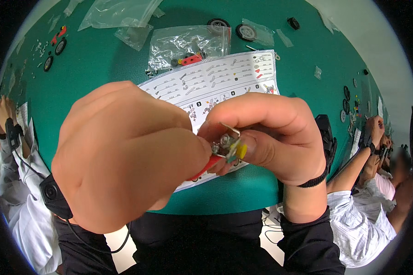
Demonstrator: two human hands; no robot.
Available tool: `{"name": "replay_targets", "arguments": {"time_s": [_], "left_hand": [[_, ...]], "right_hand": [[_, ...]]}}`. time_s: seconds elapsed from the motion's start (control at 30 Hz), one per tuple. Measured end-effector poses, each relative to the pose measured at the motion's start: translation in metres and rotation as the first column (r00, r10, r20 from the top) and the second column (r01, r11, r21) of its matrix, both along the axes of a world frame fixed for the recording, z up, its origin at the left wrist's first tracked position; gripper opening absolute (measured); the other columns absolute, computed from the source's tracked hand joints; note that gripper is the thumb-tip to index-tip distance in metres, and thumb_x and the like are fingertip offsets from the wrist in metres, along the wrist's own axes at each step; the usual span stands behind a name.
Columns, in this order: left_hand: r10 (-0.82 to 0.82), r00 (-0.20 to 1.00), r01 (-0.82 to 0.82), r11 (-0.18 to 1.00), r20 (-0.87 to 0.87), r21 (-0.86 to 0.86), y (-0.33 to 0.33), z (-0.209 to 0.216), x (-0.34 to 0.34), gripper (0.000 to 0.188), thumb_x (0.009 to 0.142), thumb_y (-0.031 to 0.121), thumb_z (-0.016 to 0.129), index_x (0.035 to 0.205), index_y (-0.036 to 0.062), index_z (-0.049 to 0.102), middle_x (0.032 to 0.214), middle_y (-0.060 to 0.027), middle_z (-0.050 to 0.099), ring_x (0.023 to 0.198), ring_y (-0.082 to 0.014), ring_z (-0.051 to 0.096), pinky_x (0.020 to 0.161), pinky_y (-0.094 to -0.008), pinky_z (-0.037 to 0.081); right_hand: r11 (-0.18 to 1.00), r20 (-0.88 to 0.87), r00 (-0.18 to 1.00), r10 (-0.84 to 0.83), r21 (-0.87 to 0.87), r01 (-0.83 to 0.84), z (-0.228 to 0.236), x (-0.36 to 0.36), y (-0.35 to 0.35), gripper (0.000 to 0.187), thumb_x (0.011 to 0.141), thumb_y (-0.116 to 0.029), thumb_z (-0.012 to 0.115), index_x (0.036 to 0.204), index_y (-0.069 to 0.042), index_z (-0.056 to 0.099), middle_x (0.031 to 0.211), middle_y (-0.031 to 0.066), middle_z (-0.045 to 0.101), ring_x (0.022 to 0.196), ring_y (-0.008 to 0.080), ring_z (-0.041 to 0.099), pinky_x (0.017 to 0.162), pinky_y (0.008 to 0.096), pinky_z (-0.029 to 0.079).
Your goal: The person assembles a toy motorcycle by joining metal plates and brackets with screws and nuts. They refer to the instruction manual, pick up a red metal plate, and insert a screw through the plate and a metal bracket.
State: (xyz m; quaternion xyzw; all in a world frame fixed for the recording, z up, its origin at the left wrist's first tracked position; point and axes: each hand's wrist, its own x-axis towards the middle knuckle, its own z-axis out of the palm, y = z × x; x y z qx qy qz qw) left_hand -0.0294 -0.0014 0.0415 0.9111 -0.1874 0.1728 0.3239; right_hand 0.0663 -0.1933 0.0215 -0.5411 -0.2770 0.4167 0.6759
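Note:
Both my hands are raised close to the camera over a green table [101, 64]. My left hand [124, 151] is closed around a red-handled tool [205, 167] whose tip meets a small assembly. My right hand [266, 135] pinches that small metal assembly [228, 144], which has silver strips, a nut and a yellow piece. Under the hands lies a white instruction sheet [225, 75] with printed part diagrams.
Clear plastic bags [188, 43] with small parts lie beyond the sheet, and black wheels [245, 31] sit near the far edge. More wheels and a red part [58, 34] lie far left. Other people in white sleeves work at the left [13, 133] and right [371, 137].

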Motion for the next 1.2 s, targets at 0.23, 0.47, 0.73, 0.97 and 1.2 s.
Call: {"name": "replay_targets", "arguments": {"time_s": [0.23,0.47,0.73,0.97,1.2], "left_hand": [[0.061,0.982,-0.042,0.994,0.181,-0.105,-0.004,-0.013,-0.006,0.014,0.059,0.0,0.063,0.071,0.005,0.059,0.081,-0.009,0.061,0.059,-0.0255,0.054,0.053,-0.0365,0.04],[0.025,0.978,0.001,0.992,0.209,-0.124,-0.002,-0.015,-0.009,0.022,0.054,0.01,0.068,0.074,0.0049,0.059,0.084,-0.0088,0.062,0.064,-0.0287,0.057,0.058,-0.0403,0.043],[0.032,0.983,-0.014,0.994,0.179,-0.105,0.001,-0.016,-0.008,0.022,0.062,0.008,0.068,0.08,0.0053,0.056,0.083,-0.0101,0.06,0.061,-0.0258,0.056,0.054,-0.0369,0.041],[-0.013,0.987,0.03,0.994,0.158,-0.109,0.003,-0.015,-0.006,0.025,0.066,0.009,0.069,0.086,0.0063,0.055,0.082,-0.0101,0.059,0.059,-0.0246,0.055,0.052,-0.0355,0.04],[-0.011,0.979,0.038,0.991,0.205,-0.13,0.002,-0.017,-0.004,0.022,0.064,0.011,0.071,0.078,0.0058,0.055,0.081,-0.0097,0.06,0.058,-0.025,0.055,0.051,-0.0352,0.04]], "right_hand": [[0.999,0.063,0.998,-0.016,0.038,0.014,-0.001,-0.003,0.002,0.031,0.087,-0.02,0.063,0.1,0.008,0.063,0.09,0.0188,0.067,0.08,0.025,0.067,0.073,0.0329,0.053],[1.0,0.076,0.997,-0.012,0.025,0.01,0.003,-0.003,0.003,0.027,0.085,-0.015,0.062,0.098,0.009,0.063,0.087,0.0192,0.068,0.079,0.0263,0.068,0.073,0.0332,0.053],[0.998,0.076,0.997,0.01,0.054,-0.014,0.002,-0.002,0.002,0.025,0.085,-0.013,0.062,0.099,0.008,0.063,0.09,0.0185,0.067,0.081,0.0249,0.067,0.074,0.0327,0.052],[0.999,0.095,0.995,0.01,0.045,-0.015,0.0,-0.002,0.001,0.024,0.085,-0.014,0.063,0.1,0.005,0.064,0.091,0.017,0.067,0.081,0.0228,0.066,0.073,0.0316,0.052],[0.999,0.1,0.995,0.003,0.05,-0.008,-0.002,-0.002,0.0,0.023,0.085,-0.012,0.063,0.1,0.005,0.064,0.092,0.0169,0.067,0.082,0.0231,0.066,0.074,0.0315,0.053]]}}
